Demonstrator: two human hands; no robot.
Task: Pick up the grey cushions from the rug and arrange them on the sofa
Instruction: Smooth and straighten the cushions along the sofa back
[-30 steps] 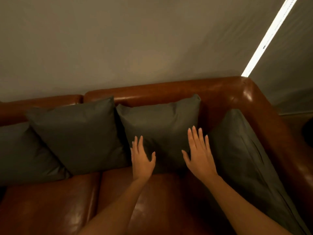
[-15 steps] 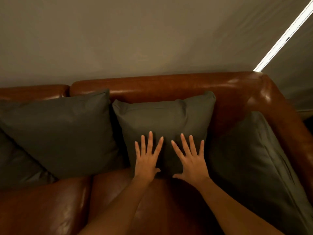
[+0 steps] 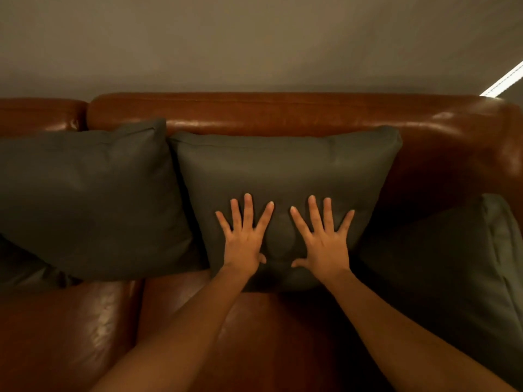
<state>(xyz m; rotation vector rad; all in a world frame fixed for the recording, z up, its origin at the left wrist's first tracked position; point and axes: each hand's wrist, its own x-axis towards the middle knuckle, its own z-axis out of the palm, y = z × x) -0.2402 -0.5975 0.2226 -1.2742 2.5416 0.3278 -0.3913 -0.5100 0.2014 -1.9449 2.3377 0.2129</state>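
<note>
Head view: splayed fingers (image 3: 248, 206) press middle cushion (image 3: 283, 165).

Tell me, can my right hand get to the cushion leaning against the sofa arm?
Probably yes. The right hand lies flat on the middle cushion, and the end cushion sits right beside it with nothing between.

A brown leather sofa (image 3: 283, 111) fills the lower view, glossy along its backrest. Behind the sofa rises a plain grey-beige wall (image 3: 254, 41). Above the sofa's right corner, a bright light strip (image 3: 503, 82) slants across the dim room.
</note>
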